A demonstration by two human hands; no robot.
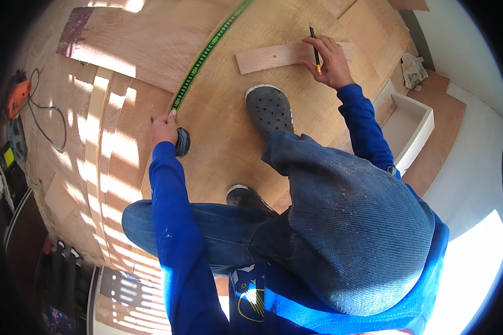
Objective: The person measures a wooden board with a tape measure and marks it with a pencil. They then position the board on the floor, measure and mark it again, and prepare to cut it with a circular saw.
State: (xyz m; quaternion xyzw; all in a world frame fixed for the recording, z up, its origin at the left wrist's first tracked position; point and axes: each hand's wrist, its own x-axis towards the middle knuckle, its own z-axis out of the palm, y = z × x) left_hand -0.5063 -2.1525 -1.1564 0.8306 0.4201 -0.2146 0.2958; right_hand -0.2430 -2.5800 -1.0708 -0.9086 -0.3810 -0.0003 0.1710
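My left hand (165, 129) is closed round a tape measure, its dark case (182, 142) showing beside the palm. The green blade (202, 58) runs out from it across a large plywood sheet (207, 162) toward the top edge of the view, where its end is out of sight. In my right hand (334, 64) a black pencil (315, 47) is held, its point facing away from me and its orange end near my thumb. Under those fingers lies a short wooden strip (262, 58) with a small dark mark near its middle.
My shoes, a grey perforated clog (268, 109) and its pair (246, 196), stand on the sheet. An open white box (413, 125) and a crumpled bag (413, 71) lie to the right. Boards (123, 47) and an orange tool (19, 97) with a cable are at left.
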